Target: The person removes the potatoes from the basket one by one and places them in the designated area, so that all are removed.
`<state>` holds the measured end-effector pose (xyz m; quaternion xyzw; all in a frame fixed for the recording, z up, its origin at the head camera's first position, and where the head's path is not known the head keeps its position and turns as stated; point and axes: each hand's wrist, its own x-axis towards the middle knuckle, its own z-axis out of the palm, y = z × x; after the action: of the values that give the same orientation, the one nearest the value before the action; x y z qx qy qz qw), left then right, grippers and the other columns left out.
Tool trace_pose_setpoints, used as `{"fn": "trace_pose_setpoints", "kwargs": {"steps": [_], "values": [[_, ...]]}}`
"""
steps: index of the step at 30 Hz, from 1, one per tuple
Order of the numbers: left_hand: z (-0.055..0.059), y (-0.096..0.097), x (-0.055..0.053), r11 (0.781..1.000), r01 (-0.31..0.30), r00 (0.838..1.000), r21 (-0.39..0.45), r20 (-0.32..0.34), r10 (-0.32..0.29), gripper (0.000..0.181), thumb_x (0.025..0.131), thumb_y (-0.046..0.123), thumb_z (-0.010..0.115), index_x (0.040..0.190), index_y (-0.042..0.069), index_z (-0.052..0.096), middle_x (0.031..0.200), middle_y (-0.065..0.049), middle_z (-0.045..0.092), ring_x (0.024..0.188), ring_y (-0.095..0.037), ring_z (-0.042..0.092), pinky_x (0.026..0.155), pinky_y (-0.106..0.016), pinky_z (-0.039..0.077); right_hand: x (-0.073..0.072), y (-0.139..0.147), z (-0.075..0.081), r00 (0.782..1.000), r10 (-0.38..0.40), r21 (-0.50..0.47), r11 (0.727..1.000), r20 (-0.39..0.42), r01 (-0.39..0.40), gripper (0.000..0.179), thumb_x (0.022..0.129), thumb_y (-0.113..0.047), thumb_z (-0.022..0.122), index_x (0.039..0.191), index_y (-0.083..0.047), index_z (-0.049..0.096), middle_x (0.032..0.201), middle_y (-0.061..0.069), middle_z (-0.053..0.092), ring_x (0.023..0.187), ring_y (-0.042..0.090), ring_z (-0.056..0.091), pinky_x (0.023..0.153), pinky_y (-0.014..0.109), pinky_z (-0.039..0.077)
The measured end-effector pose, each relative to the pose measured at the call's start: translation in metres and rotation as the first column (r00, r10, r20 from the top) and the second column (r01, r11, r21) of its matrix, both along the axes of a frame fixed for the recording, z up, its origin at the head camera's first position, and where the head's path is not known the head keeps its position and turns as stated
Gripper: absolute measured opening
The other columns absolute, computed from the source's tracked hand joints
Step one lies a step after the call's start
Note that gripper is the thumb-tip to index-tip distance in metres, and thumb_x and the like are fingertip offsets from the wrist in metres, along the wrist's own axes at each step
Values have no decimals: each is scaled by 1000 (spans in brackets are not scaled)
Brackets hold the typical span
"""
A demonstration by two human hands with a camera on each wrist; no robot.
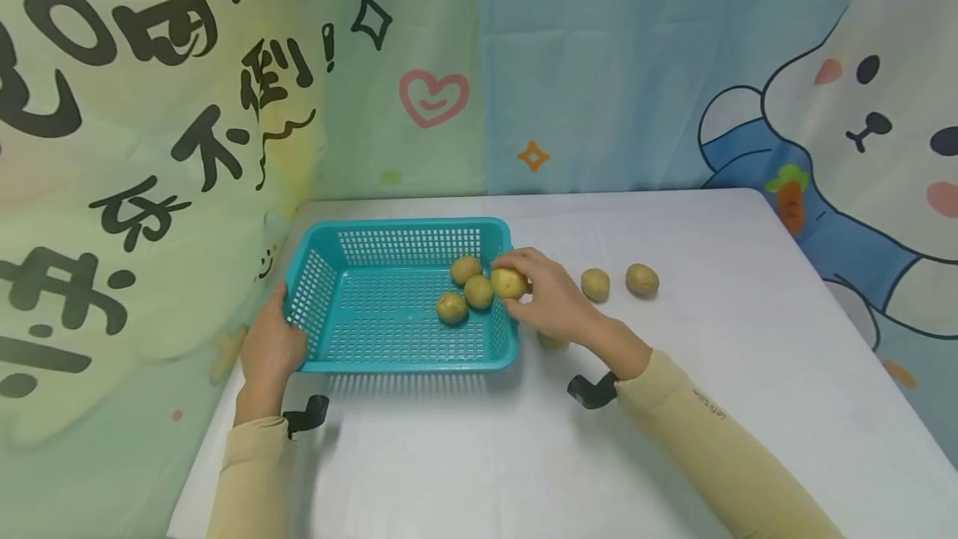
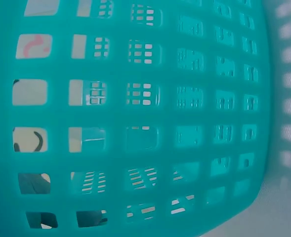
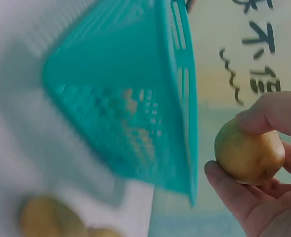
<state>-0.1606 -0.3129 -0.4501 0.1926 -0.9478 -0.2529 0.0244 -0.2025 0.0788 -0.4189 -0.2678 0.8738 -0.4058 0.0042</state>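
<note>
A teal plastic basket [image 1: 410, 364] with lattice walls stands on the table. My left hand [image 1: 271, 344] grips its left side; the left wrist view shows only the basket's perforated wall [image 2: 120, 163] close up, and that hand is out of sight there. With its thumb and fingers, my right hand [image 1: 550, 294] holds a potato [image 1: 509, 283] at the basket's right rim, above it. The right wrist view shows this potato [image 3: 248, 150] pinched beside the rim. Inside the basket, toward the right, lie three potatoes [image 1: 452, 308].
Two potatoes, one nearer [image 1: 595, 284] and one farther right [image 1: 642, 280], lie on the white table [image 1: 464, 456] to the right of the basket. Another potato [image 1: 553, 342] is partly hidden under my right wrist. A printed cloth [image 1: 599, 90] hangs behind the table.
</note>
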Motion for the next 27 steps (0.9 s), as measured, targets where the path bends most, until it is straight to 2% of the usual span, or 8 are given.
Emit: {"fn": "trace_pose_setpoints", "kwargs": {"steps": [5, 11, 20, 27], "values": [[0, 1, 0, 1000, -4, 1000, -16, -11, 4, 75, 84, -3, 42, 156, 6, 20, 150, -27, 36, 124, -48, 47, 93, -62, 40, 0, 39, -11, 993, -108, -20, 994, 49, 109, 48, 83, -4, 70, 130, -8, 57, 133, 9, 54, 112, 26, 57, 87, 43, 54], [1, 1, 0, 1000, 0, 1000, -22, -1, 0, 73, 86, -2, 42, 155, 5, 20, 150, -28, 36, 124, -49, 46, 93, -62, 40, 3, 78, -37, 975, -213, 3, 977, 62, 213, 52, 81, -6, 73, 130, -5, 55, 130, 14, 52, 114, 29, 53, 91, 45, 49], [0, -1, 1, 1000, 12, 1000, -24, 6, -12, 73, 87, -1, 41, 156, 5, 18, 150, -29, 35, 128, -50, 43, 96, -64, 37, 16, 111, -83, 963, -259, 70, 965, 74, 254, 52, 79, -3, 74, 128, 1, 56, 124, 21, 55, 113, 37, 54, 95, 52, 44], [1, 0, 1, 1000, 12, 1000, -19, 1, -12, 74, 85, -2, 41, 156, 5, 19, 151, -27, 34, 130, -49, 41, 98, -63, 37, 21, 124, -97, 958, -279, 97, 957, 66, 272, 53, 78, -6, 77, 127, 2, 57, 126, 20, 58, 116, 40, 55, 97, 54, 44]]}}
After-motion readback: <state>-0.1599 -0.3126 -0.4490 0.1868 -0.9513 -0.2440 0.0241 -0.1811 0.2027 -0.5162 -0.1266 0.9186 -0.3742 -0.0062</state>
